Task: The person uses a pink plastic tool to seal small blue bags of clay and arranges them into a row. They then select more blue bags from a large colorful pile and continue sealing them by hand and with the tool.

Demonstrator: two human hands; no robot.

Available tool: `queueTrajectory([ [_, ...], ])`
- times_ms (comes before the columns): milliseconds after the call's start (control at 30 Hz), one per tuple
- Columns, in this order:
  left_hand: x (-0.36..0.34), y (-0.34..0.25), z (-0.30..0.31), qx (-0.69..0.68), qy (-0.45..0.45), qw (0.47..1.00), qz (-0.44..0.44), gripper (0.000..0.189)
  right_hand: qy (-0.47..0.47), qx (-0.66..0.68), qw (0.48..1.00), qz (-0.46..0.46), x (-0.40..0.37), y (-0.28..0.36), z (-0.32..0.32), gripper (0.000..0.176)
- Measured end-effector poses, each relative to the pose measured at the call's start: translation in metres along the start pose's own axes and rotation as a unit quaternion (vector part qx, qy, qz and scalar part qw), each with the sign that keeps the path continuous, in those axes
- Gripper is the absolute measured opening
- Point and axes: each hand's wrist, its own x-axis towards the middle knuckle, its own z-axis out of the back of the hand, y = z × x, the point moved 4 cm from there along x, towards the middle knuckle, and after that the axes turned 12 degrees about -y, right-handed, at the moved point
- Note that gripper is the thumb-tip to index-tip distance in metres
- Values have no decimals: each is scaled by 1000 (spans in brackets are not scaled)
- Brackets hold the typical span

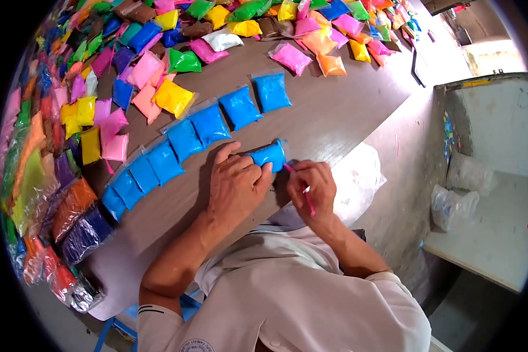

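Observation:
My left hand (236,183) presses down on a small blue powder packet (268,155) lying on the brown table (328,117), fingers wrapped over its left end. My right hand (314,188) grips a thin pink stick (307,198) whose tip touches the packet's right end. A curved row of several more blue packets (185,138) runs from the table's near left edge up to one blue packet (272,91) at the far end.
Many packets in pink, yellow, green, orange and purple (129,64) cover the table's far and left sides. Stacked packets (70,217) line the near left edge. A clear plastic bag (358,176) hangs at the table's right edge. A white surface (493,234) with bags stands at right.

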Motion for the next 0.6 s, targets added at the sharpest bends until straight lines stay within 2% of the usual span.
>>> queueTrajectory([
  [67, 0, 0, 1, 1, 4, 1000, 4, 36, -14, -23, 999, -21, 8, -14, 4, 30],
  [100, -2, -1, 1, 0, 5, 1000, 3, 36, -4, -31, 998, -60, 12, -19, 8, 28],
  [200, 1, 0, 0, -3, -4, 1000, 0, 35, 38, 89, 978, -185, 19, -19, 10, 9],
  [267, 0, 0, 0, -4, -4, 1000, 4, 35, 55, 121, 958, -253, 25, -22, 15, 10],
  [600, 0, 0, -1, 3, 9, 1000, 6, 34, 101, 158, 939, -289, 36, -35, 16, 11],
])
